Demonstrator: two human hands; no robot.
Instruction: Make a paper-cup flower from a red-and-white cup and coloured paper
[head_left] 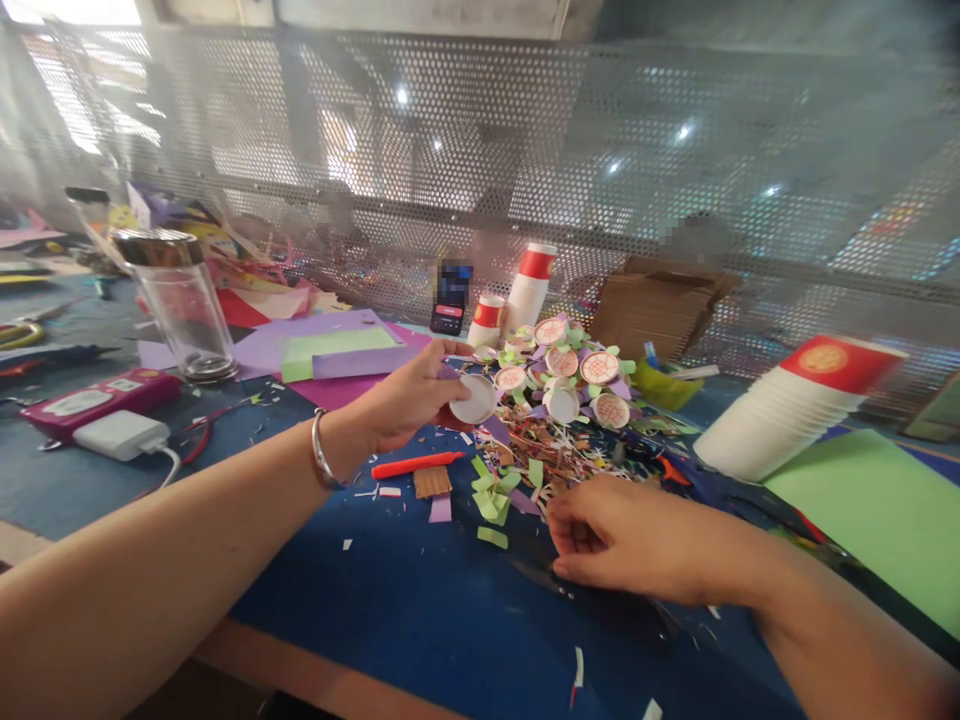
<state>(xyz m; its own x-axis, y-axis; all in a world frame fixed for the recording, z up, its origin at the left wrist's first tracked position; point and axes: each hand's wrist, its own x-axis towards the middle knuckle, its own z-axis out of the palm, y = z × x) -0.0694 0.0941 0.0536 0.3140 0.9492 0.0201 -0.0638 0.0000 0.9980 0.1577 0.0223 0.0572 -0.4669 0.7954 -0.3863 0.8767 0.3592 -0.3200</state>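
My left hand (416, 395) is closed on a small white paper cup bottom (474, 400), its round face turned toward me. Just beyond it sits a pile of similar cup bottoms (562, 365), several bearing red drawn patterns and green and purple paper tabs. My right hand (600, 535) rests low over the blue table with its fingers curled in; whatever they may hold is hidden. Green paper strips (491, 495) lie to the left of that hand. An orange-red marker (418, 465) and a cardboard scrap (433, 483) are below my left hand.
Stacked paper cups (795, 405) lean at the right beside green paper sheets (885, 520). Behind the pile stand more cups (531, 290), a phone (450, 297) and a cardboard box (656, 305). At left are a glass bottle (184, 310) and a pink power strip (97, 405).
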